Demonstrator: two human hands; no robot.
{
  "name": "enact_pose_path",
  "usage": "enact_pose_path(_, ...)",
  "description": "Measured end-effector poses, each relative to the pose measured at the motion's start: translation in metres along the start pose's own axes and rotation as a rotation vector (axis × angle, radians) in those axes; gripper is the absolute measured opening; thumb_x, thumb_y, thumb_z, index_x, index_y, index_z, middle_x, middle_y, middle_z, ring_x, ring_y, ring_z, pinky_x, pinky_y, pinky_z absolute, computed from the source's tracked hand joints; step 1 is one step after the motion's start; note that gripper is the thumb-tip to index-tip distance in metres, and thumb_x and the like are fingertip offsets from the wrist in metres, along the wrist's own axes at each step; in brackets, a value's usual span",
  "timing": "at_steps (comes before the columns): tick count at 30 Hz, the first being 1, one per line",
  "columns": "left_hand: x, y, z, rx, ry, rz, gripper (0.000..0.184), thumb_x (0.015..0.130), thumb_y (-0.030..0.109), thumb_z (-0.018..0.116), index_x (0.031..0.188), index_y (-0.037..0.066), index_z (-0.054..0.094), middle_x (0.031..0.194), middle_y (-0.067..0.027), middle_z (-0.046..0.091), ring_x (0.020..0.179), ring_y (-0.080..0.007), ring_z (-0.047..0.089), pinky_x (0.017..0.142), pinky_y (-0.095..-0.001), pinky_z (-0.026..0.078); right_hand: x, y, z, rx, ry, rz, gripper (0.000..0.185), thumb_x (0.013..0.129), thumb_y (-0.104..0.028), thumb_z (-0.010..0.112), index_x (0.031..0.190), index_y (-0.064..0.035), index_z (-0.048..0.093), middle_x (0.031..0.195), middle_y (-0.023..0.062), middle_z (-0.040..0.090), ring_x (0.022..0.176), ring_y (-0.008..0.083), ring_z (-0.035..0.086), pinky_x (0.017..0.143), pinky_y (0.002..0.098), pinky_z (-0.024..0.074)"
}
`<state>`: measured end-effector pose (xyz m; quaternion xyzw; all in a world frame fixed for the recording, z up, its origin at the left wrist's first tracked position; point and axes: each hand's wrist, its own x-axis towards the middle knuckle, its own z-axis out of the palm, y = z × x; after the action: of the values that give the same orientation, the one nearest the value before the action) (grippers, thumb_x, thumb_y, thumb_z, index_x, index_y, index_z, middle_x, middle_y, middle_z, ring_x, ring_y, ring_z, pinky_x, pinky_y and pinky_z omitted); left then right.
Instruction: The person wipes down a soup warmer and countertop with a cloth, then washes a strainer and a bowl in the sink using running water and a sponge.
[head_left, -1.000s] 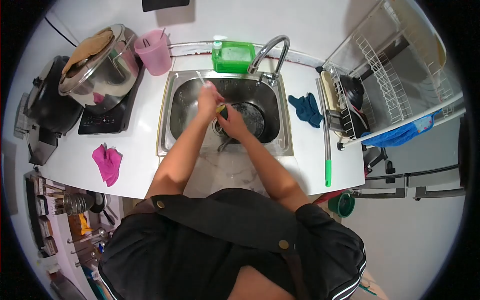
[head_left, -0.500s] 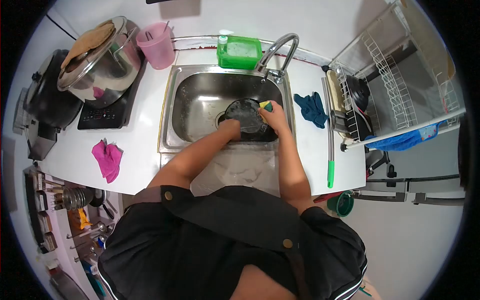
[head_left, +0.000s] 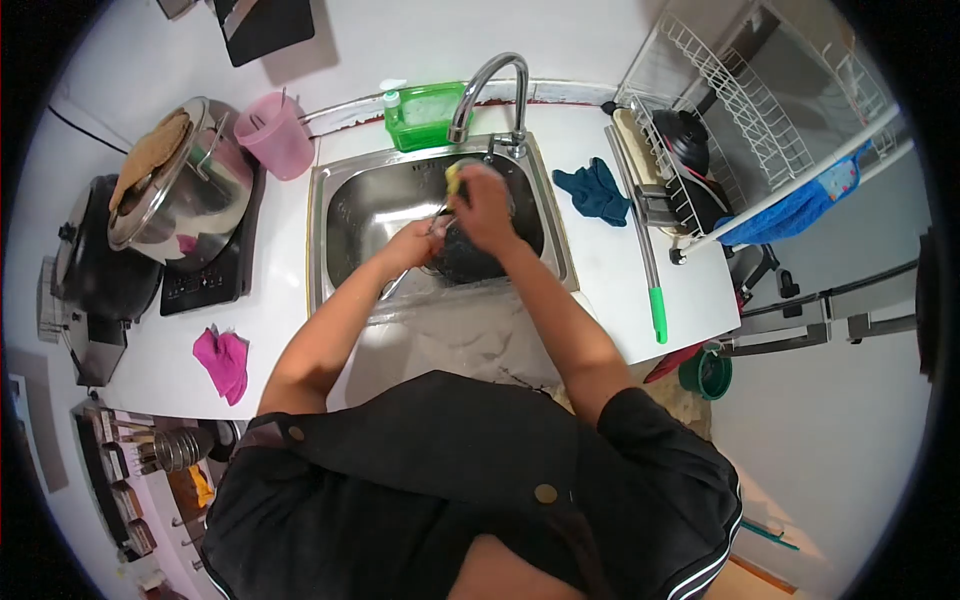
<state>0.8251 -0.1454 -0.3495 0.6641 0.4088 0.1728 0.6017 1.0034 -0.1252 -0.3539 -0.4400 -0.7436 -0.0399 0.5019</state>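
Watching remotely, I see the left hand (head_left: 420,245) gripping a slim silver metal utensil (head_left: 395,284), axis seven-to-one o'clock; at the left hand's two o'clock, the right hand (head_left: 485,207) grasps a small yellow foam sponge (head_left: 453,184).

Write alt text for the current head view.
A person's left grip holds a slim metal utensil and the right grip a yellow sponge over a metal sink. A dark item, perhaps a pan, lies in it; a faucet stands behind.

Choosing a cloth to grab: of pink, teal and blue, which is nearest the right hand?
The teal cloth, just right of the sink. The pink cloth lies left of it; the blue cloth hangs on the rack, farther from the right hand.
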Motion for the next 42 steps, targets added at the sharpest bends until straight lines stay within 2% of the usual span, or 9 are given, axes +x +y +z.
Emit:
enact_pose_path(11,-0.018,0.011,-0.009,-0.176,0.114,-0.048,0.030,0.090,0.027,0.045,0.117,0.016,0.053,0.056,0.0081,0.035,0.044,-0.0023,0.028,0.039,-0.0188,0.021,0.040,0.005,0.012,0.200,-0.177,-0.054,0.010,0.072,-0.014,0.057,0.067,-0.0056,0.054,0.067,0.0144,0.050,0.067,0.0338,0.050,0.064,0.0424,0.0409)
enact_pose_path(16,-0.021,0.017,-0.009,-0.159,0.102,-0.100,0.031,0.090,0.025,0.043,0.118,0.015,0.051,0.054,0.0093,0.031,0.045,-0.0019,0.026,0.040,-0.0181,0.021,0.045,0.018,0.024,-0.196,-0.144,-0.167,0.013,0.069,-0.016,0.060,0.066,-0.0043,0.053,0.071,0.0139,0.051,0.069,0.0318,0.052,0.064,0.0413,0.0431)
enact_pose_path(20,-0.032,0.019,-0.014,-0.201,0.130,-0.048,0.031,0.090,0.023,0.043,0.116,0.011,0.052,0.055,0.0091,0.030,0.045,-0.0020,0.026,0.039,-0.0187,0.021,0.057,0.003,0.011,0.223,-0.262,-0.100,0.012,0.072,-0.014,0.058,0.077,-0.0049,0.051,0.082,0.0143,0.049,0.081,0.0325,0.047,0.069,0.0400,0.0387)
enact_pose_path(22,-0.035,0.020,-0.016,-0.140,0.089,-0.071,0.030,0.089,0.022,0.044,0.114,0.008,0.053,0.055,0.0087,0.029,0.046,-0.0022,0.025,0.040,-0.0186,0.021,0.063,0.025,0.010,0.147,0.087,0.190,0.016,0.073,-0.018,0.060,0.078,-0.0059,0.051,0.084,0.0138,0.050,0.084,0.0331,0.048,0.073,0.0382,0.0374)
enact_pose_path(24,-0.033,0.018,-0.022,-0.145,0.092,-0.077,0.028,0.089,0.022,0.044,0.111,0.009,0.055,0.055,0.0083,0.030,0.046,-0.0032,0.026,0.042,-0.0193,0.022,0.068,0.027,0.012,0.231,0.195,0.176,0.014,0.072,-0.017,0.060,0.078,-0.0064,0.053,0.082,0.0119,0.051,0.081,0.0308,0.050,0.073,0.0382,0.0379)
enact_pose_path(27,-0.029,0.022,-0.024,-0.009,0.086,-0.055,0.025,0.088,0.021,0.046,0.107,0.010,0.058,0.055,0.0067,0.033,0.049,-0.0052,0.029,0.045,-0.0207,0.026,0.070,-0.031,-0.010,0.281,-0.290,-0.352,0.010,0.074,-0.019,0.056,0.074,-0.0098,0.059,0.076,0.0064,0.055,0.077,0.0264,0.052,0.071,0.0381,0.0373)
enact_pose_path(30,-0.026,0.026,-0.024,0.273,0.042,0.014,0.022,0.088,0.021,0.047,0.101,0.010,0.061,0.058,0.0028,0.042,0.056,-0.0081,0.039,0.054,-0.0233,0.034,0.053,-0.018,-0.005,0.127,-0.646,-0.466,0.021,0.078,-0.028,0.051,0.067,-0.0128,0.060,0.072,0.0065,0.057,0.080,0.0258,0.054,0.071,0.0382,0.0391)
enact_pose_path(38,-0.020,0.036,-0.014,0.225,0.180,0.104,0.024,0.087,0.021,0.048,0.102,0.007,0.061,0.064,-0.0018,0.051,0.060,-0.0104,0.044,0.061,-0.0264,0.039,0.083,-0.012,-0.006,-0.204,-0.892,0.153,0.035,0.083,-0.036,0.041,0.070,-0.0103,0.062,0.077,0.0134,0.062,0.079,0.0317,0.060,0.068,0.0448,0.0466)
enact_pose_path(42,-0.026,0.037,-0.009,0.338,0.220,0.114,0.025,0.087,0.022,0.049,0.102,0.006,0.061,0.064,-0.0009,0.051,0.059,-0.0099,0.043,0.059,-0.0259,0.039,0.072,0.048,0.010,-0.433,-0.873,0.011,0.031,0.084,-0.032,0.040,0.085,-0.0105,0.063,0.086,0.0164,0.062,0.081,0.0327,0.060,0.068,0.0427,0.0477)
